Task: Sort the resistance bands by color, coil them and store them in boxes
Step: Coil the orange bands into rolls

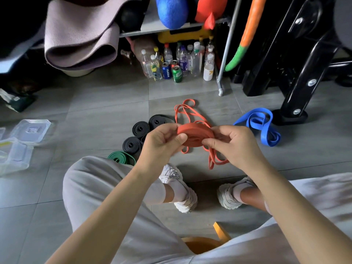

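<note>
Both hands pinch a flat coil of orange-red rubber band [194, 134] above the grey tiled floor [106, 103], left hand [162, 144] at nine o'clock, right hand [231, 144] at three. Its loose tail dangles. Black coiled bands [140, 129] lie at ten o'clock, clear plastic boxes [17, 149] far towards nine.

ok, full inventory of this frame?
red coil: 1, orange-red, held between both hands
loose red bands: count unclear, orange-red, floor behind the coil
black coils: at least 3, black, floor left of the hands
green coil: 1, green, floor by the knee
blue band: 1, blue, loose on floor, right
plastic boxes: about 2, clear, far left
bottles and cans: many, mixed, under the shelf
mat: 1, mauve, top left
shoes: 2, white, bottom centre
left hand: pinches the coil's left edge
right hand: pinches its right edge
</note>
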Available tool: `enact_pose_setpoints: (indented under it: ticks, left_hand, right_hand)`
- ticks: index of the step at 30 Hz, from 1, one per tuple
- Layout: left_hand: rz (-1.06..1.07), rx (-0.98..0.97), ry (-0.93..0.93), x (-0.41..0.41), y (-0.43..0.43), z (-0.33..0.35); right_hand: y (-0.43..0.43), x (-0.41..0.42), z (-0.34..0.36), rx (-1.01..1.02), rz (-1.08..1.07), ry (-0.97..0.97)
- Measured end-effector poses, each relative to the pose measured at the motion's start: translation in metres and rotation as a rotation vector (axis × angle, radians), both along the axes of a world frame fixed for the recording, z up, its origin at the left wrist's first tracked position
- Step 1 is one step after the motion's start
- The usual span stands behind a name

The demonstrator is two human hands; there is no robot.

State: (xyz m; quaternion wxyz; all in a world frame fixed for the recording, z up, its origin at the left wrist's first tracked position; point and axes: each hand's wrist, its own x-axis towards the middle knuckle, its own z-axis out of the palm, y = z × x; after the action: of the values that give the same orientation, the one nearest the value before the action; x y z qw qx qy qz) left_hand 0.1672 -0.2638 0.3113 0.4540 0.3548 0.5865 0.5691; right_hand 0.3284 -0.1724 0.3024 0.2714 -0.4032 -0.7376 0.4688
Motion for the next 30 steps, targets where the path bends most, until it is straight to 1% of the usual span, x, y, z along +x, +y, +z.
enact_pose_setpoints:
  ticks: [1,4,5,6,7,9,11,13,15,17,20,23,27,29,30]
  left_hand:
    - [-0.031,-0.024,0.124,-0.002,0.000,0.002]
    - [-0.174,-0.050,0.744,-0.007,0.003,0.006]
    - [-0.236,-0.037,0.912,-0.007,0.004,0.009]
    - [-0.287,-0.040,1.029,-0.005,0.006,0.012]
    - [-0.314,-0.057,1.099,-0.004,0.008,0.015]
    - [-0.301,-0.093,1.134,-0.003,0.010,0.018]
    - [-0.249,-0.093,1.044,-0.006,0.011,0.018]
    - [-0.201,-0.080,0.893,-0.007,0.011,0.018]
    - [-0.167,-0.043,0.722,-0.010,0.010,0.017]
    - [-0.125,-0.005,0.576,-0.012,0.010,0.015]
    - [-0.027,0.039,0.351,-0.014,0.008,0.012]
    - [-0.031,0.086,0.117,-0.011,0.005,0.011]
    - [0.006,0.064,-0.257,-0.004,0.004,0.006]
    - [0.007,0.041,-0.371,-0.002,0.005,-0.001]
    - [0.010,0.020,-0.396,-0.001,0.005,-0.004]
  right_hand:
    - [0.000,0.000,-0.001,0.033,0.009,-0.045]
    - [0.000,0.001,-0.003,0.195,0.085,-0.239]
    - [-0.002,0.000,-0.001,0.248,0.113,-0.303]
    - [-0.003,-0.002,0.003,0.275,0.133,-0.332]
    - [-0.005,-0.003,0.006,0.285,0.146,-0.338]
    - [-0.008,-0.003,0.009,0.289,0.143,-0.311]
    - [-0.009,-0.002,0.010,0.222,0.116,-0.241]
    - [-0.004,-0.001,0.009,0.127,0.094,-0.213]
    - [0.000,0.000,0.006,0.121,0.096,-0.229]
    - [0.002,0.002,0.004,0.096,0.087,-0.196]
    - [0.002,0.002,0.002,0.017,0.066,-0.066]
    - [0.002,-0.001,0.003,-0.051,0.054,0.076]
    - [0.002,-0.006,0.011,-0.133,0.072,0.234]
    - [0.002,-0.007,0.013,-0.171,0.086,0.281]
    - [0.003,-0.006,0.011,-0.169,0.082,0.274]
